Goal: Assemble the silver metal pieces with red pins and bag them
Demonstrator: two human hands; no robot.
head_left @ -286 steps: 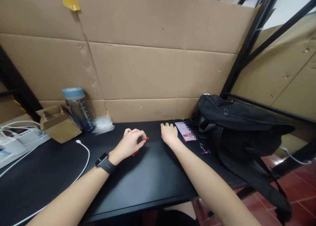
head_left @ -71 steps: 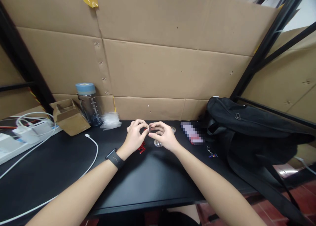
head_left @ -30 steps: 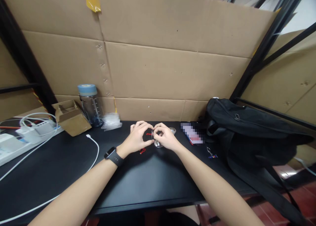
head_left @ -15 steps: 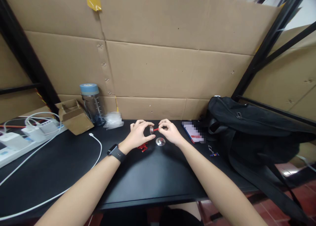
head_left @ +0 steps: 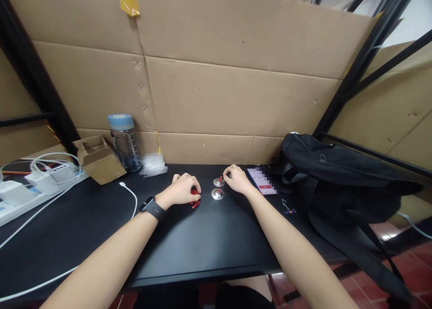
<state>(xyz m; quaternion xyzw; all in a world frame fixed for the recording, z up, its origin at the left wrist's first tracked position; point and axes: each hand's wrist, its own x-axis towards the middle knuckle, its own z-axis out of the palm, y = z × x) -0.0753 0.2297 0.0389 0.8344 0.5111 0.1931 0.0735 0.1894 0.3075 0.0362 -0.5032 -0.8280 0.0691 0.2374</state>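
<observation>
Two small silver finger cymbals lie on the black tabletop, one behind the other, each with a bit of red cord at its centre. The far cymbal is beside the fingertips of my right hand, which are pinched at its short red loop. Nearer to me rests the other cymbal, touched by neither hand. My left hand, with a dark watch on its wrist, has its fingers curled over a bundle of red cord. Part of that bundle is hidden under the fingers.
A phone and a keyring lie right of my right hand, before a black bag. At the left are a water bottle, a cardboard box, clear plastic wrap and a power strip with white cables.
One cymbal, held up between both hands earlier, now lies on the table behind the other. My left hand has moved left and down onto the red cord bundle; my right hand has shifted slightly right.
</observation>
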